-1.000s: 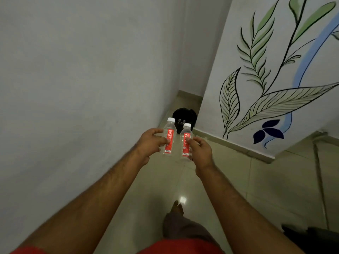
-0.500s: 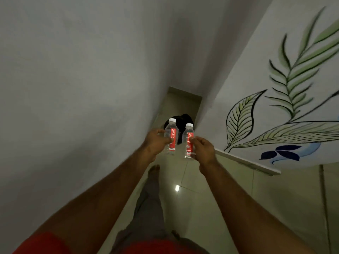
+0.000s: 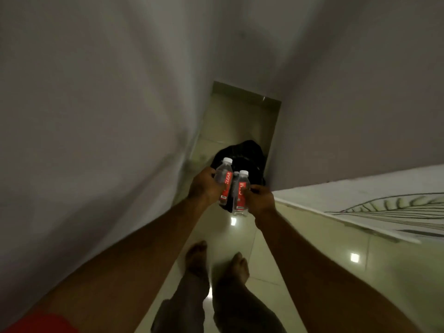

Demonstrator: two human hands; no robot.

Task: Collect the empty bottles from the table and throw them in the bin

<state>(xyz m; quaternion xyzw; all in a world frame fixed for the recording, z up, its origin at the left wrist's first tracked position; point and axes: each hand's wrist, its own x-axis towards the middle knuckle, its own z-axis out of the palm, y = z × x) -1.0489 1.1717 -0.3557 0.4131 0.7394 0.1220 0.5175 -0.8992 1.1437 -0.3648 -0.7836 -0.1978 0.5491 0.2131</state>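
Two clear plastic bottles with white caps and red labels are held side by side above the floor. My left hand (image 3: 204, 188) grips the left bottle (image 3: 224, 179). My right hand (image 3: 259, 199) grips the right bottle (image 3: 241, 193), and a third cap shows just between the two bottles. Right behind the bottles stands the bin (image 3: 247, 156), lined with a black bag, in a narrow gap between two walls. The bottles hang over its near rim and hide part of it.
A plain grey wall (image 3: 96, 116) runs close on the left. A wall painted with leaves (image 3: 384, 207) ends at a corner on the right. Glossy pale floor tiles (image 3: 240, 239) lie below, with my bare feet (image 3: 216, 260) on them.
I have walked forward into the gap. The bin is now much nearer and directly behind the bottles, and the painted wall has slid off to the right. Both hands keep their grip.
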